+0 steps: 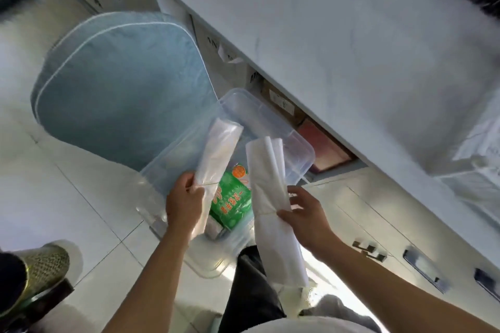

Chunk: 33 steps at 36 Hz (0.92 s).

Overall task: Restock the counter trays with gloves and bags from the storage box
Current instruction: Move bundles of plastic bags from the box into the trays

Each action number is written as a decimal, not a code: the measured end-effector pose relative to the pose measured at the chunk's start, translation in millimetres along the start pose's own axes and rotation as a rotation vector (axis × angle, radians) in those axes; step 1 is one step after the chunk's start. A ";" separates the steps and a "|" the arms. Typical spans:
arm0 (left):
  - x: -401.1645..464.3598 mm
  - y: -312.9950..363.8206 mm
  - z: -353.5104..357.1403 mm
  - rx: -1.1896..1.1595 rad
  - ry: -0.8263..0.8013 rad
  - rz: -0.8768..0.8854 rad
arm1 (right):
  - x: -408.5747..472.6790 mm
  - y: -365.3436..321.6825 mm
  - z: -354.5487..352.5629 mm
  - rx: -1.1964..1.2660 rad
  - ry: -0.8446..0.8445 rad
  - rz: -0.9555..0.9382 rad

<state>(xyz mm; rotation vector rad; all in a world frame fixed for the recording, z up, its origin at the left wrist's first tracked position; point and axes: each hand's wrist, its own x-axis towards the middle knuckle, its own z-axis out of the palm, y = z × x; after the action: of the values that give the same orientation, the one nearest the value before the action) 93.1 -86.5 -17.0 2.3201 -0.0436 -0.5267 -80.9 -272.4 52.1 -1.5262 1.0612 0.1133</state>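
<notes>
A clear plastic storage box (303,154) stands open on the floor below the counter. Inside it lies a green printed packet (232,200). My left hand (184,203) grips a rolled bundle of translucent plastic bags (219,154), tied with a rubber band, above the box. My right hand (305,216) holds a second, whiter rolled bundle of bags (267,192), also banded, over the box's right side. Both bundles point up and away from me.
A white counter (338,48) runs diagonally across the right, with open shelves (319,127) beneath it and drawers with handles (422,265) lower down. A blue cushioned chair seat (121,84) stands left of the box. A shoe (46,262) shows at lower left.
</notes>
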 end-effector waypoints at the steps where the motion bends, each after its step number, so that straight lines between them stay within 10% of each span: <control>1: -15.7 6.2 -8.5 -0.057 0.011 0.009 | -7.6 -4.0 -7.5 0.006 -0.005 -0.030; 12: -170.1 92.2 -17.1 -0.863 -0.387 -0.092 | -118.4 4.6 -128.2 0.183 0.210 -0.382; 33: -343.7 235.1 65.3 -0.802 -0.682 0.180 | -267.5 121.0 -336.9 0.879 0.495 -0.409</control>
<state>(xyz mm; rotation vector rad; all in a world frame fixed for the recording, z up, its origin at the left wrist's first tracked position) -217.8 -236.9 224.7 1.2776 -0.3020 -1.0010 -477.3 -390.8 220.9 -0.9253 0.9493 -0.9416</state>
